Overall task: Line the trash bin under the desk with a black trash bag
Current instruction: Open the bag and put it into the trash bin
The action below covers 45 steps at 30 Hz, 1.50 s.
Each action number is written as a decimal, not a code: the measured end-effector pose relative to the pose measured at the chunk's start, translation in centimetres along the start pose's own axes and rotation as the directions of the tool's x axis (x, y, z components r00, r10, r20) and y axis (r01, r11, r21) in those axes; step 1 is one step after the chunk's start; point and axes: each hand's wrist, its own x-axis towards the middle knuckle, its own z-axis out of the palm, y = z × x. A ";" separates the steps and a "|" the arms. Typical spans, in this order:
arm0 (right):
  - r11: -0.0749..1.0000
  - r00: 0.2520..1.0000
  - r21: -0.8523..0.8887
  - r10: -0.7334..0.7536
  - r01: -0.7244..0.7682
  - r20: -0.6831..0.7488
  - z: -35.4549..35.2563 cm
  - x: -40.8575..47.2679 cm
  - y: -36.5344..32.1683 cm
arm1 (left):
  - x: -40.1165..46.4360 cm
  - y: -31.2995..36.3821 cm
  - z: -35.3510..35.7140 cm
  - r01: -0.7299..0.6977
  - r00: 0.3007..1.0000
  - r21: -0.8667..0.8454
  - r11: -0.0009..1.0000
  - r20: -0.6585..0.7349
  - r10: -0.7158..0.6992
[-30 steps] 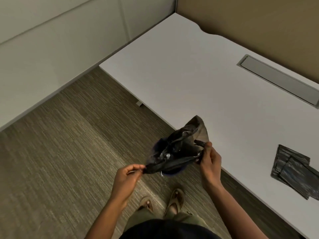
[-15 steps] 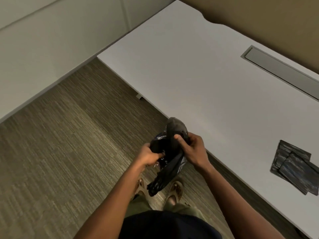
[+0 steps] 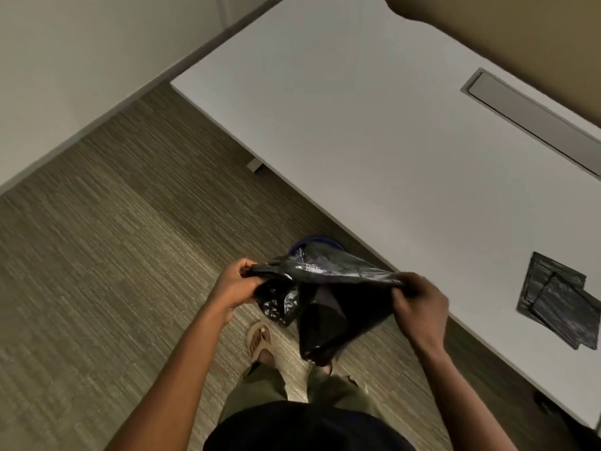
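A black trash bag (image 3: 325, 307) hangs between my hands over the carpet, in front of the desk edge. Its mouth is stretched wide and its lower part droops toward my feet. My left hand (image 3: 235, 284) pinches the bag's left edge. On the bag's right edge my right hand (image 3: 419, 307) is closed. A dark blue rounded rim (image 3: 313, 239), perhaps the trash bin, peeks out just behind the bag by the desk edge; most of it is hidden.
The white desk (image 3: 374, 141) fills the upper right, with a grey cable-tray lid (image 3: 533, 122) near its back. Folded spare black bags (image 3: 559, 301) lie on the desk at the right. Striped carpet (image 3: 113, 255) covers the floor; a white partition wall (image 3: 81, 60) runs on the left.
My hands were bunched together on the crumpled bag half a second ago; now they have pulled apart and the bag's mouth is spread wide. The view has tilted down toward the floor.
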 end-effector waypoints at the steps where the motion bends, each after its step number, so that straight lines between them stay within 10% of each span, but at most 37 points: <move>1: 0.957 0.979 0.207 0.190 -0.202 0.079 1.1 -0.4 -0.5 | 0.2 -0.1 0.6 0.068 0.997 -0.059 0.996 0.031 -0.066; 4: 0.586 0.822 0.586 0.485 -0.559 0.299 3.7 -1.6 -1.7 | 0.8 0.2 2.1 0.295 0.955 -0.380 0.877 0.151 -0.256; 8: 0.660 0.877 0.617 0.467 -0.429 0.111 5.5 -3.5 -1.8 | 2.3 0.3 2.7 0.379 0.923 -0.698 0.607 0.237 -0.304; 11: 0.454 0.754 0.691 0.623 -0.563 0.206 6.7 -3.6 -1.1 | 3.4 -1.0 1.8 0.365 0.929 -0.649 0.667 0.213 -0.301; 14: -0.022 0.479 0.732 0.742 -0.681 0.469 7.4 -2.1 -0.5 | 3.9 -2.5 1.1 0.423 0.906 -0.387 0.819 0.214 -0.367; 16: -0.103 0.449 0.738 0.735 -0.667 0.508 7.9 -0.9 -0.5 | 4.5 -3.1 1.3 0.404 0.913 -0.264 0.876 0.177 -0.368; 20: 0.077 0.565 0.748 0.708 -0.659 0.424 8.7 1.8 -1.9 | 4.5 -0.4 1.7 0.274 0.958 -0.225 0.935 0.148 -0.245; 23: 0.457 0.841 0.775 0.512 -0.437 0.172 6.6 2.9 -3.5 | 4.1 2.6 1.3 -0.155 0.986 -0.177 0.972 0.036 0.164; 26: 0.815 0.925 0.534 -0.007 0.225 -0.380 4.8 1.0 -3.7 | 1.4 4.1 1.3 -0.664 0.710 0.072 0.744 -0.248 0.658; 29: 0.821 0.805 0.196 -0.428 0.537 -0.410 8.6 -2.1 -1.2 | 0.3 0.4 4.1 -0.812 0.325 0.350 0.467 -0.393 0.860; 30: 0.827 0.814 0.089 -0.518 0.555 -0.263 10.8 -2.9 0.6 | 0.8 -2.1 5.6 -0.762 0.364 0.430 0.485 -0.336 0.869; 33: 0.964 0.848 -0.070 -0.189 0.255 0.495 16.5 -5.7 6.6 | 2.9 -10.2 8.5 -0.350 0.924 0.663 0.662 0.130 0.359; 35: 0.998 0.837 -0.058 0.009 0.028 0.548 18.1 -7.7 10.4 | 4.1 -14.4 8.7 -0.289 0.957 0.738 0.609 0.246 0.156; 39: 0.935 0.918 0.150 0.268 -0.321 0.292 16.8 -7.4 12.0 | 5.8 -15.5 8.0 -0.242 0.957 0.523 0.818 -0.010 0.289; 45: 0.804 0.916 0.529 0.386 -0.273 -0.113 14.1 -0.6 6.2 | 8.1 -8.1 7.2 -0.320 0.920 0.221 0.921 -0.162 0.358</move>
